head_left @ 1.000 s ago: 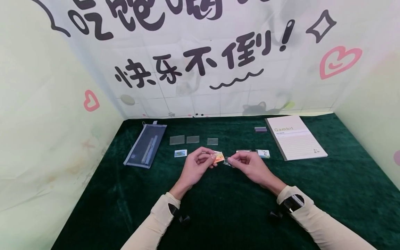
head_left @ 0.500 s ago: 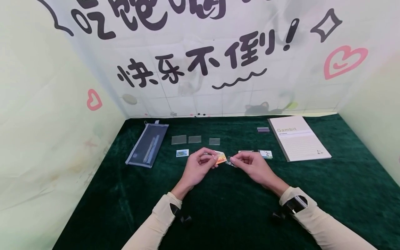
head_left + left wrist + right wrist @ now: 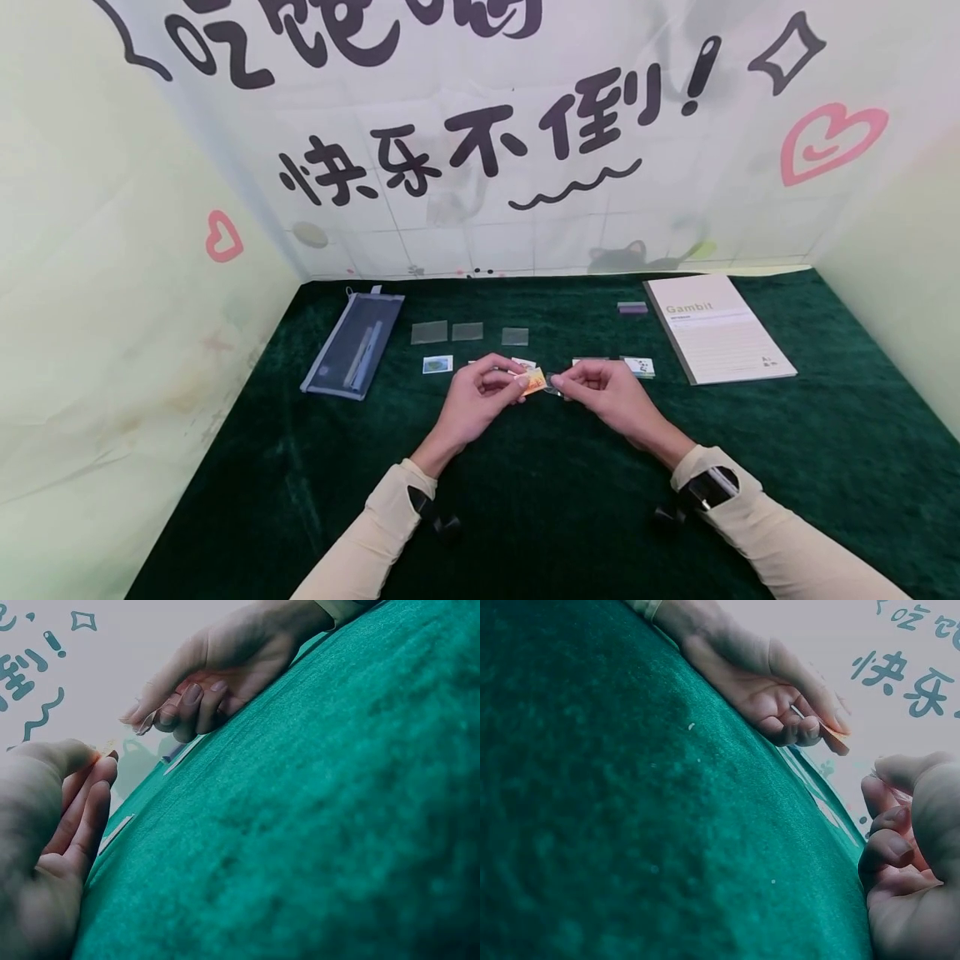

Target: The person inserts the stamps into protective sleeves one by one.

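Between thumb and fingers, my left hand [image 3: 480, 398] pinches a small orange-and-yellow stamp [image 3: 534, 381]. My right hand [image 3: 611, 398] faces it, pinching a small clear plastic sleeve [image 3: 553, 385] by its edge. Stamp and sleeve are close together above the cloth in the head view. Just behind the left hand lies a white-edged stamp [image 3: 523, 364], partly hidden. A blue-picture stamp [image 3: 438, 364] lies flat left of that hand. Beyond the right hand is a white stamp with dark marks [image 3: 638, 367], and a further flat piece [image 3: 590, 362] is mostly covered by the fingers.
Clear sleeves [image 3: 429, 332] lie in a row farther back on the dark green cloth [image 3: 525, 517]. At the left is a zipped mesh pouch [image 3: 352, 346] with pens inside. A notepad [image 3: 720, 329] and a small purple block [image 3: 632, 308] sit at the right.
The orange stamp has shifted slightly and turned between the left fingers, its edge now nearer the clear sleeve. Both hands keep their hold, and the head view has swung a little.
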The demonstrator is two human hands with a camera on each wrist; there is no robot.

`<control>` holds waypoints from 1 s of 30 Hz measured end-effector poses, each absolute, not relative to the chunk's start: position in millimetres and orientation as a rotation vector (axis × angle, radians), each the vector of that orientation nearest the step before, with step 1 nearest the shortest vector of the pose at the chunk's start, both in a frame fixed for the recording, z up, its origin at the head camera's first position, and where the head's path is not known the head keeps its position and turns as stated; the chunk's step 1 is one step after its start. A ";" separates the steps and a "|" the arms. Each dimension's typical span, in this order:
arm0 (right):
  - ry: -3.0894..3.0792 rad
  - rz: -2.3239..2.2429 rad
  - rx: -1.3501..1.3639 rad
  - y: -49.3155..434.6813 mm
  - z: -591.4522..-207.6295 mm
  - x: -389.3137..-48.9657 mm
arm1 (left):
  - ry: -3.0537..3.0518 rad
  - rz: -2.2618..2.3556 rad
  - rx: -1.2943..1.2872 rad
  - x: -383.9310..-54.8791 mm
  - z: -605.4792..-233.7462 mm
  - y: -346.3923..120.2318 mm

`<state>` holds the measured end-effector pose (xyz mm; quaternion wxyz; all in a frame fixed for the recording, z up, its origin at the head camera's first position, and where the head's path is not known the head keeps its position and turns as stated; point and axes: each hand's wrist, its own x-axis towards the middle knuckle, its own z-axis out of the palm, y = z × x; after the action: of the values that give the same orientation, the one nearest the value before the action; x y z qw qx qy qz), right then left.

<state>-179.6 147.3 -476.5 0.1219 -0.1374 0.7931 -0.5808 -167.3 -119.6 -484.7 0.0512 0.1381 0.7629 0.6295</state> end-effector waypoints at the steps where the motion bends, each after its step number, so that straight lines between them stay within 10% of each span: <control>1: 2.318 -1.694 -0.399 147.5 -476.9 -179.7 | 2.324 1.913 0.420 -167.3 -484.6 -119.4; 30: 2.286 -1.699 -0.384 147.7 -476.8 -180.8 | 2.294 1.886 0.488 -169.0 -483.2 -119.8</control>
<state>-180.8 147.7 -476.8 0.1334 -0.1324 0.7883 -0.5858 -169.0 -119.8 -483.2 0.0659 0.1618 0.7606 0.6252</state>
